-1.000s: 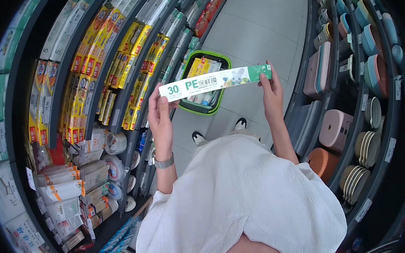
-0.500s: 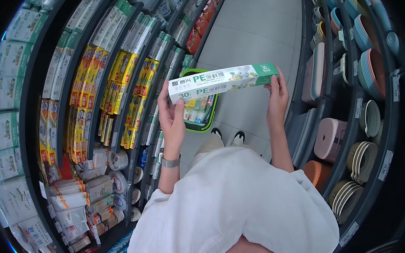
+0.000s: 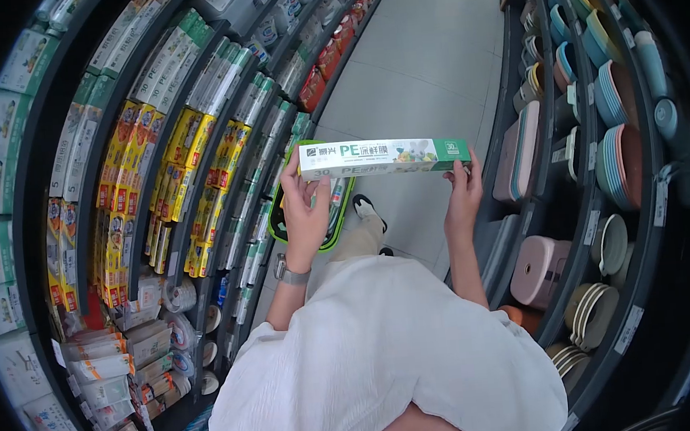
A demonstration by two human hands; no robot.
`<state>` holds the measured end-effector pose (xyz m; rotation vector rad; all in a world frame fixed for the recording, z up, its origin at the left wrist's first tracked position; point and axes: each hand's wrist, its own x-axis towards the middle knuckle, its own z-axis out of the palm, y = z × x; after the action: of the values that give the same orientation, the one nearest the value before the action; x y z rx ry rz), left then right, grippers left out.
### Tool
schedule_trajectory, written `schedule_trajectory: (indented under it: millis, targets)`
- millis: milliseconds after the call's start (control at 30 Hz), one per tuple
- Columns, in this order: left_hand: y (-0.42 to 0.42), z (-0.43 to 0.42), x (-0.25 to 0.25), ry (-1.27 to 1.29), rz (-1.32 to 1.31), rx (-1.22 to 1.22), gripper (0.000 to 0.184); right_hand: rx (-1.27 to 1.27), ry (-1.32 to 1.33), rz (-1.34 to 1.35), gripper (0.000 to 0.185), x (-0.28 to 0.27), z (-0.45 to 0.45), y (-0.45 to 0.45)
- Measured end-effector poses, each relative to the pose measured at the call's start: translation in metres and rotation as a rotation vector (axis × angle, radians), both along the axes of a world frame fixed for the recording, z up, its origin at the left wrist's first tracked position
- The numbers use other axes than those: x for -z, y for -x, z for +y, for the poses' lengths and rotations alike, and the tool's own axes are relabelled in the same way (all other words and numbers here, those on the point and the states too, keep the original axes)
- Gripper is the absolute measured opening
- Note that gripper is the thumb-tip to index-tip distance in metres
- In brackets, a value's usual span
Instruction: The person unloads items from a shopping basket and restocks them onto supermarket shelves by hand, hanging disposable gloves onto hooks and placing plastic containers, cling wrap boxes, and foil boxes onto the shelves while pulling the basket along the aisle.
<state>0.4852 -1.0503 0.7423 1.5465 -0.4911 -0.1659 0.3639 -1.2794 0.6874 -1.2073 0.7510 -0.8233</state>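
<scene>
A long white and green PE film box [image 3: 381,156] is held level between my two hands in front of my chest. My left hand [image 3: 307,214] grips its left end, thumb at the front edge and fingers behind. At the green right end, my right hand [image 3: 462,194] pinches the box with thumb and fingers. Below the box and partly hidden by it and my left hand, a green-rimmed basket [image 3: 335,234] stands on the floor.
Shelves on the left hold yellow boxes [image 3: 194,146], white and green boxes [image 3: 171,59] and packed goods [image 3: 102,368]. On the right shelves are a pink container [image 3: 540,270], stacked bowls [image 3: 618,166] and strainers [image 3: 592,313]. Grey tiled floor [image 3: 421,55] runs between them.
The box has tipped in my hands, showing its other printed face, and now lies level. The view has shifted, the basket sits further left and more hidden, and my feet have stepped.
</scene>
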Motion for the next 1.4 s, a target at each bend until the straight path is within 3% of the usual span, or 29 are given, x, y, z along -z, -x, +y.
schedule_trajectory:
  millis: [233, 300, 500, 767, 900, 1000, 1167, 1400]
  targets:
    - [-0.077, -0.006, 0.022, -0.224, -0.151, -0.274, 0.061, -0.022, -0.027, 0.135, 0.051, 0.008, -0.021, -0.105]
    - [-0.099, -0.004, 0.02, -0.264, -0.083, -0.319, 0.063, -0.089, -0.008, 0.115, 0.051, 0.009, -0.03, -0.14]
    - [-0.167, 0.013, 0.015, -0.132, 0.066, -0.411, 0.064, -0.363, 0.149, 0.193, 0.051, -0.027, -0.027, -0.246]
    - [-0.223, 0.033, 0.011, -0.296, -0.121, -0.712, 0.069, -0.615, 0.196, -0.036, 0.054, -0.042, -0.006, -0.372]
    - [-0.26, 0.044, 0.01, -0.265, -0.138, -0.849, 0.073, -0.784, 0.109, -0.082, 0.054, -0.055, 0.011, -0.442]
    - [-0.289, 0.046, 0.003, -0.178, -0.206, -0.903, 0.068, -0.837, 0.078, -0.286, 0.057, -0.062, 0.027, -0.499]
    - [-0.349, 0.046, -0.023, -0.164, -0.318, -1.027, 0.068, -0.984, 0.207, -0.492, 0.061, -0.092, 0.043, -0.602]
    - [-0.416, 0.054, -0.04, -0.123, -0.419, -1.2, 0.074, -1.098, 0.326, -0.482, 0.074, -0.086, 0.065, -0.698]
